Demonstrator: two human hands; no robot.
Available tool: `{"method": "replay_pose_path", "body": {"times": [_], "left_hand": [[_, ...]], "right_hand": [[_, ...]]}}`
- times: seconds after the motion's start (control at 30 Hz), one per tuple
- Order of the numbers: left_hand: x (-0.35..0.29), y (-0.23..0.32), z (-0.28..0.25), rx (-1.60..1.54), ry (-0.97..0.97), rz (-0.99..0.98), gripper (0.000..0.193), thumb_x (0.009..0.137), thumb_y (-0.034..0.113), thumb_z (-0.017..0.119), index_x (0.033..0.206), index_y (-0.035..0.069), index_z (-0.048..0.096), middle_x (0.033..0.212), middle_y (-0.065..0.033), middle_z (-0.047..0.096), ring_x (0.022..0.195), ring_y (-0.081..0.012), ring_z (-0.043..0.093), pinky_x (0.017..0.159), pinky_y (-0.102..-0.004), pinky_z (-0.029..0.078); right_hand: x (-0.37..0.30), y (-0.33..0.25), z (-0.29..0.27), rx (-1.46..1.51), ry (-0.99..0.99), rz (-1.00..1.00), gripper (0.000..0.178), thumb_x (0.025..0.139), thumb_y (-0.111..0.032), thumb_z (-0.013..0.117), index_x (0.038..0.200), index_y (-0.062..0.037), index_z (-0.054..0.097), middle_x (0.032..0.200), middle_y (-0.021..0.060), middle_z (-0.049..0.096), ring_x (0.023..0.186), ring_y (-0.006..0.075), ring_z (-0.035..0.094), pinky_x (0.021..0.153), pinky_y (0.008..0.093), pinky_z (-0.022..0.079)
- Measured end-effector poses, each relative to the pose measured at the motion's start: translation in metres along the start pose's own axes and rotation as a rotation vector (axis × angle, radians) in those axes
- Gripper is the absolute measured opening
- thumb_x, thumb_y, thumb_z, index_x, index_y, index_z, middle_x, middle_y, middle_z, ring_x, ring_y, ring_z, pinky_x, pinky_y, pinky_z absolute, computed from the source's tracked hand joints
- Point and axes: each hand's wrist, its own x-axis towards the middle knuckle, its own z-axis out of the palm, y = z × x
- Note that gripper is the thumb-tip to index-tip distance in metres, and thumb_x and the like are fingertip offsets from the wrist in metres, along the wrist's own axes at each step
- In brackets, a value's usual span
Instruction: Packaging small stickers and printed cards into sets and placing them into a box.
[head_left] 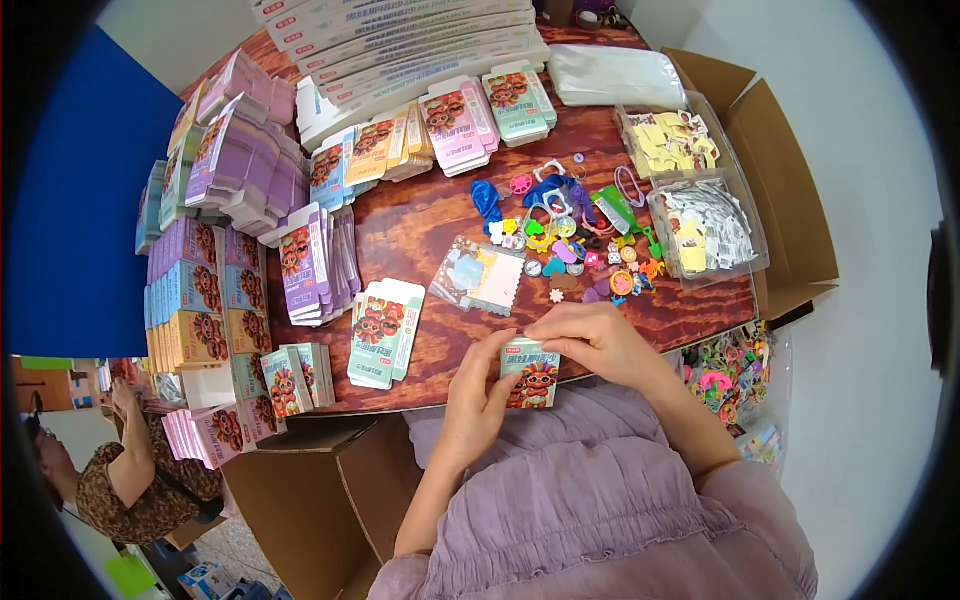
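Observation:
At the near table edge, my left hand [472, 402] is wrapped round a small pale-green card box [532, 388] with a red cartoon figure on its front. The fingers of my right hand [592, 342] are closed at the top end of this box, by its flap; the flap itself is mostly hidden. Just beyond my hands lies a clear plastic packet [482, 278] with pastel card pieces. Left of it is a stack of flat green boxes [385, 332]. A loose heap of small toys and trinkets [565, 235] spreads over the middle.
Purple flat boxes [310, 265] and filled-out boxes in stacks [200, 300] stand at left. Clear tubs of paper slips [705, 225] sit at right, beside an open carton [785, 180]. White long boxes [400, 50] line the back. Another person [120, 470] is at lower left.

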Motion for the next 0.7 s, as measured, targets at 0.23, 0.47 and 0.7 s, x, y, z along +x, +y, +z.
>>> {"method": "replay_pose_path", "body": {"times": [0.23, 0.47, 0.7], "left_hand": [[0.002, 0.003, 0.000, -0.119, -0.023, -0.064, 0.050, 0.090, -0.008, 0.059, 0.138, 0.003, 0.047, 0.127, -0.0131, 0.055, 0.108, -0.0229, 0.063, 0.088, -0.0320, 0.053], [-0.004, 0.020, -0.017, -0.226, 0.083, -0.142, 0.056, 0.092, -0.006, 0.058, 0.145, 0.002, 0.042, 0.136, -0.0122, 0.051, 0.121, -0.0213, 0.056, 0.100, -0.0331, 0.046], [-0.058, 0.009, -0.161, 0.234, 0.963, 0.027, 0.038, 0.101, 0.002, 0.045, 0.139, -0.002, 0.049, 0.130, -0.0151, 0.060, 0.108, -0.0184, 0.061, 0.092, -0.0321, 0.050]], "right_hand": [[-0.032, 0.003, 0.046, 0.147, 0.334, 0.060, 0.029, 0.090, 0.005, 0.061, 0.118, 0.0028, 0.066, 0.129, 0.0186, 0.063, 0.113, 0.0220, 0.063, 0.092, 0.0316, 0.052], [-0.011, -0.005, 0.037, 0.395, 0.233, 0.211, 0.042, 0.094, 0.004, 0.055, 0.135, 0.0014, 0.053, 0.129, 0.0163, 0.062, 0.111, 0.0186, 0.063, 0.092, 0.0294, 0.051], [0.026, 0.001, 0.053, -0.226, 0.147, 0.068, 0.029, 0.090, -0.011, 0.066, 0.117, 0.0007, 0.063, 0.108, 0.0183, 0.067, 0.101, 0.0287, 0.066, 0.086, 0.0350, 0.053]]}}
